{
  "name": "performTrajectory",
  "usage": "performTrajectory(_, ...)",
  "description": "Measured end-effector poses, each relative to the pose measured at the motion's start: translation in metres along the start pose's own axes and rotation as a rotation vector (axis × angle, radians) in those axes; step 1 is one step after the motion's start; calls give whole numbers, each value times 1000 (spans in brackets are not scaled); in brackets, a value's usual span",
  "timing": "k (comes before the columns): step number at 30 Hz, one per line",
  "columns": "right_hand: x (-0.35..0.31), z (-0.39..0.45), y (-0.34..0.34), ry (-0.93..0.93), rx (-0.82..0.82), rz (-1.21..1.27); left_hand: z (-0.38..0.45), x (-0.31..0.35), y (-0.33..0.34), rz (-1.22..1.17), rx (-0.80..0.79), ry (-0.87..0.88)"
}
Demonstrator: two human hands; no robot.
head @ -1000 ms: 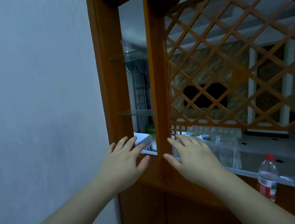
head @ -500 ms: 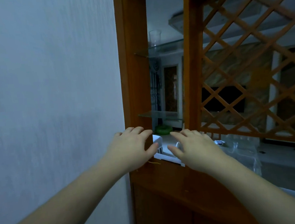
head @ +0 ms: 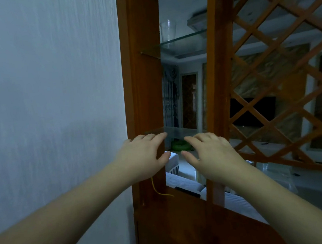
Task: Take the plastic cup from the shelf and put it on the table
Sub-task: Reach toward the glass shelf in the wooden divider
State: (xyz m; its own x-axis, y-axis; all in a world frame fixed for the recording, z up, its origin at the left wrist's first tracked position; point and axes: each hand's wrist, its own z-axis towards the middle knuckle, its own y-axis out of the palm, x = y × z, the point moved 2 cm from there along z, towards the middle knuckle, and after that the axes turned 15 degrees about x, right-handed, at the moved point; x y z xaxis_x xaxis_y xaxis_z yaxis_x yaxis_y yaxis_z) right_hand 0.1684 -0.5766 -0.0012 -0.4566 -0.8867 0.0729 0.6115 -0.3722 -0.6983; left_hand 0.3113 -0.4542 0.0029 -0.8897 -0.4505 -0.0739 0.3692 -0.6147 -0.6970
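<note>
The plastic cup point(head: 168, 31), clear and upright, stands on the upper glass shelf point(head: 185, 42) in the upper middle of the frame, in the narrow opening between two wooden posts point(head: 143, 84). A second glass shelf point(head: 184, 130) sits lower in the same opening, just above the hands. The left hand point(head: 142, 155) and the right hand point(head: 210, 154) are raised side by side at the centre of the frame, palms down, fingers loosely spread, each empty and well below the cup. The left hand overlaps the left post. A wooden lattice point(head: 279, 57) fills the right of the frame; a pale wall point(head: 50, 92) fills the left.
</note>
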Motion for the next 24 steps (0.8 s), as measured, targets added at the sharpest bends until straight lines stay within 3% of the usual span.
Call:
performTrajectory(4,33,31,20,-9,101,31,39,9,28,-5,-7,-2)
performTrajectory(11,61,83,50,-58,137,119,91,-4,59,5,47,-59)
performTrajectory(24,48,183,84,-49,216,100,165,-72,68,-4,199,-23)
